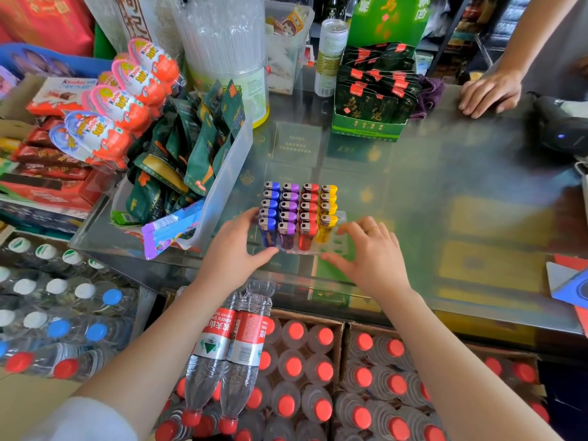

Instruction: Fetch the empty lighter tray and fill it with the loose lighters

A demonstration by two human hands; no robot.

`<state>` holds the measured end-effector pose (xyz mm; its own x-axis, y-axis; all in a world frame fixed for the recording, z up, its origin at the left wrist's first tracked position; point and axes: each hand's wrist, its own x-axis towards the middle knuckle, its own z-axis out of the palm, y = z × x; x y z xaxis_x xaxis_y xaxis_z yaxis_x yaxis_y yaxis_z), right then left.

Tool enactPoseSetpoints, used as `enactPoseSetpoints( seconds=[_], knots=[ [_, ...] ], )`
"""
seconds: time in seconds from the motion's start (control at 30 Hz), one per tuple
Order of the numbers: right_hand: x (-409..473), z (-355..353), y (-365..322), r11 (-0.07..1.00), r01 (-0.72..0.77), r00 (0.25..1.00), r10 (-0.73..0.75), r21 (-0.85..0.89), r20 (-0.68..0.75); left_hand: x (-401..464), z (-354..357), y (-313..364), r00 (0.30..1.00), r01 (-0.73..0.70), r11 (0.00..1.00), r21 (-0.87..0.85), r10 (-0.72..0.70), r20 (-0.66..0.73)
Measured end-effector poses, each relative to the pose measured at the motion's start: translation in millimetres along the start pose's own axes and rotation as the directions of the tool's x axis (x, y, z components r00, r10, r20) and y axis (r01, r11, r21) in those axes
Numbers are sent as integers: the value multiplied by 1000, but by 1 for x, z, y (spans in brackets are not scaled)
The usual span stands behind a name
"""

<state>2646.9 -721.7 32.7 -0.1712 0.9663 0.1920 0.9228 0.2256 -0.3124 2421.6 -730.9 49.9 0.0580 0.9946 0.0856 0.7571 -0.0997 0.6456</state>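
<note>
On the glass shop counter (413, 186), the clear plastic lighter tray (341, 215) sits between both hands. The left hand (232, 253) and right hand (369, 253) are spread wide, touching its ends. Blue, purple, red and yellow lighters (299, 211) fill four rows. The empty round sockets (337, 242) by the right fingers suggest filling is nearly done, and no loose lighters show.

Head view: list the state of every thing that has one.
lighter tray, partly filled, holes empty at right.
lighters, upright in colour rows.
left hand, touching tray's left edge.
right hand, touching tray's right edge.
green display box, open, stocked.
</note>
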Motion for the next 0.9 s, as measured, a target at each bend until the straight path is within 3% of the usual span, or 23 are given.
enactPoseSetpoints(
  seconds=[0.23, 0.37, 0.6, 0.9],
  knots=[
    [46, 8, -4, 995, -96, 995, 95, 37, 17, 38, 1, 8, 981, 151, 988, 42, -144, -131],
    [84, 16, 2, 989, -146, 989, 145, 32, 17, 55, -4, 21, 965, 133, 988, 74, -112, -237],
    [152, 31, 3, 971, -207, 978, 205, 121, 29, 89, -14, 38, 965, 98, 995, 1, -95, -243],
    [199, 37, -5, 983, -185, 981, 185, -10, 63, 104, -15, 41, 972, 99, 995, -11, -99, -212]
  ],
)
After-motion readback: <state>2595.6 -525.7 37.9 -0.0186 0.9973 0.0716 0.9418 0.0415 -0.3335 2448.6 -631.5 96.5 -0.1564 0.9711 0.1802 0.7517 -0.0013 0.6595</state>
